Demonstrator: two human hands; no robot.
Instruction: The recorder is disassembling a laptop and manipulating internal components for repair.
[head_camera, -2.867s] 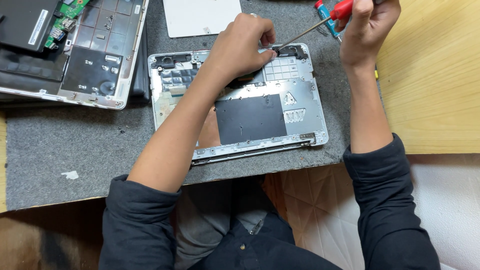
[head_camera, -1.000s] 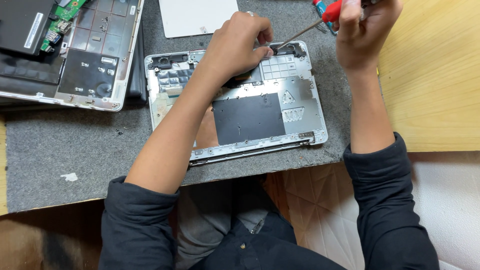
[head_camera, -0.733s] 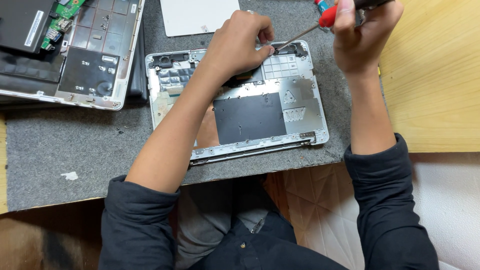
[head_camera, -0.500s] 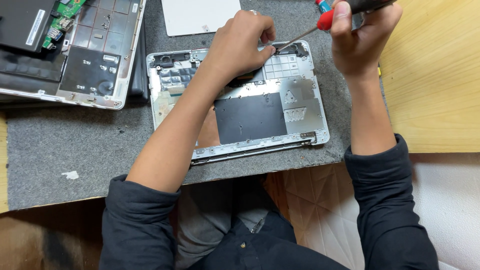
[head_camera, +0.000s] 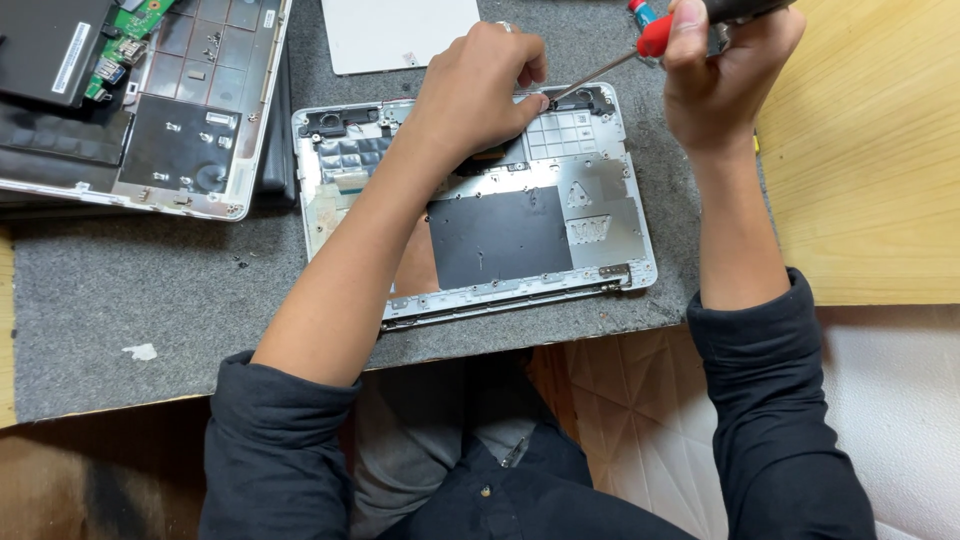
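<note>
The right hand (head_camera: 730, 75) gripped a red-handled screwdriver (head_camera: 640, 48), its tip at the far right corner of the opened laptop shell (head_camera: 560, 215) on the grey tabletop (head_camera: 150, 300); the left hand (head_camera: 480, 95) pressed there, fingers curled beside the tip.

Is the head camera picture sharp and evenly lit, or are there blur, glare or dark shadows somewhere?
Head view: soft even light, sharp on the open laptop shell and both forearms; no strong glare, only a mild sheen on the shell's metal plate; the left hand shades the part under it; the right hand and screwdriver are cut by the top edge.
</note>
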